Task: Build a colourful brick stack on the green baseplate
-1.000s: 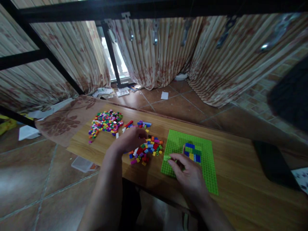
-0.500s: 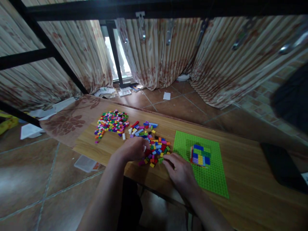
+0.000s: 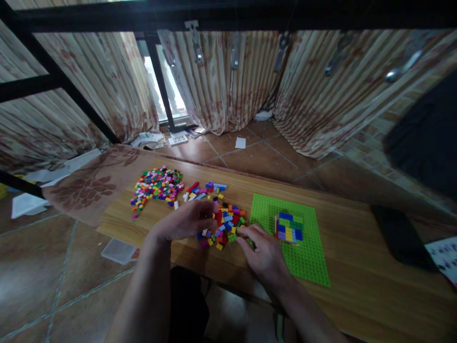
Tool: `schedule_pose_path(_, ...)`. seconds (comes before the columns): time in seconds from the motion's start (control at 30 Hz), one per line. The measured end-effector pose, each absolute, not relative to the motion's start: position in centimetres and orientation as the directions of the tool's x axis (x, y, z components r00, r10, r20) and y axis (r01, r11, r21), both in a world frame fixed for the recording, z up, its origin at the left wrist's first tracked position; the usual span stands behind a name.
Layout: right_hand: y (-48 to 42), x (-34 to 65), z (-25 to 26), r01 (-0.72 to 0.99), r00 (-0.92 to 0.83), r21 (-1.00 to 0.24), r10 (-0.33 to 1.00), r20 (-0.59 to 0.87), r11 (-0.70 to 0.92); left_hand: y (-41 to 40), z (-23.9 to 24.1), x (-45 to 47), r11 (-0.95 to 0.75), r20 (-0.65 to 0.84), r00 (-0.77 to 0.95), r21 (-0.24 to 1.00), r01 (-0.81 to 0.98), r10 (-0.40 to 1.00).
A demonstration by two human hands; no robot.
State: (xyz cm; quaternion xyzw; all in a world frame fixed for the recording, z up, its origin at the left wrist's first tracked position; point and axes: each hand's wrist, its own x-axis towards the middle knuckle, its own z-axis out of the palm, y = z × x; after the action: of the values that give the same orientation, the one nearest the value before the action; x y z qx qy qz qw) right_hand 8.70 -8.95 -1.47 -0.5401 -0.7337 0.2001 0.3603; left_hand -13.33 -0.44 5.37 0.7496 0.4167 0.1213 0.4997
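Small stack (image 3: 288,227) up on your baseplate (image 3: 309,259), mostly bare; beside it, your left hand (image 3: 185,221) and right hand (image 3: 266,255) curl over the loose bricks (image 3: 225,220), whether pinching I cannot tell.

A: Carrying surface?
B: Wooden desk (image 3: 357,267); one long plain board; a patterned cloth (image 3: 89,186) covers its left end.
A: Items lying directly on it?
B: Large brick heap (image 3: 157,185) beside the cloth, toward the far edge; loose bricks (image 3: 205,188) just right of the heap; smaller brick pile (image 3: 228,220) at mid-desk, nearer the front edge; green baseplate (image 3: 310,252) just right of that pile; dark flat object (image 3: 400,236) well apart, toward the right end; printed sheet (image 3: 444,255) at the right end.
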Motion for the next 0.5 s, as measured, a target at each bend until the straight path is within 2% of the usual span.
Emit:
schedule_pose_path(0.1,-9.0,9.3,-0.3,0.555,-0.029,-0.756,0.916,0.4,0.347,-1.1,5.5,-11.1,-0.027,-0.165,0.733,0.97,0.243,0.66)
schedule_pose_path(0.2,-9.2,10.1,0.9,0.49,0.069,-0.795,0.893,0.445,0.358,-1.9,4.9,-8.0,0.06,-0.112,0.784,0.994,0.094,0.61)
schedule_pose_path(0.3,-9.6,11.2,1.7,0.463,0.123,-0.807,0.875,0.468,0.366,-2.4,4.2,-5.3,0.162,-0.104,0.785,0.987,0.005,0.611)
schedule_pose_path(0.5,-10.6,14.0,2.2,0.511,0.114,-0.775,0.864,0.49,0.373,-2.8,2.9,-2.3,0.407,-0.232,0.794,0.913,-0.021,0.562)
